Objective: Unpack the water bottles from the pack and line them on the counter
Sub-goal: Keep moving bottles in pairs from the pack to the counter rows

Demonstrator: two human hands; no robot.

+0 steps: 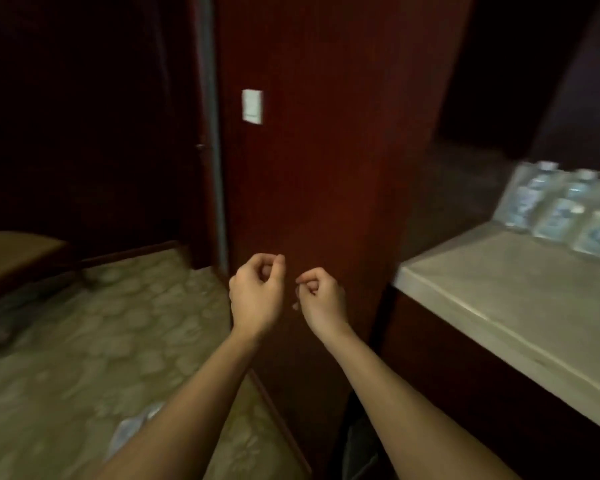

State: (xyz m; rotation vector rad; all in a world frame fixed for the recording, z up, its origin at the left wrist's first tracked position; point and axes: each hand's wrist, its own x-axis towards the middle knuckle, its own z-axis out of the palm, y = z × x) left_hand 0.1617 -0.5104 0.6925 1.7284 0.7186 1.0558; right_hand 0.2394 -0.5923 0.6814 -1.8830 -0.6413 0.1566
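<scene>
My left hand (257,292) and my right hand (321,296) hang in the air in front of the dark red wooden panel (326,168), close together but not touching each other. The fingers of both are curled in loosely, thumb against forefinger; my left hand holds nothing that I can see, and something small and pale shows beside my right hand's fingers, too blurred for me to tell whether I pinch it. My forearms are bare.

The panel is smooth and glossy with a fine vertical grain, and a small white rectangular switch plate (252,106) sits on it above my hands. To the right of the panel runs the surface (499,299), a pale, stone-like slab with a straight, thick front edge and a square corner nearest the panel. The pack of water bottles (561,209) stands on the far right end of that surface, well apart from my hands: clear, shiny plastic wrap over upright bottles with pale blue labels and light caps, all smeared by blur. The stretch of slab between the panel and the pack lies bare.

Left of the panel a grey metal strip (215,150) runs upright, and beyond it is a dark doorway. The floor (101,323) there is carpet with a greenish, flowery pattern. A low wooden stool (18,258) with a tan top stands far to the left of the panel. Something clear and crumpled (132,431) lies on the carpet beside my left forearm.
</scene>
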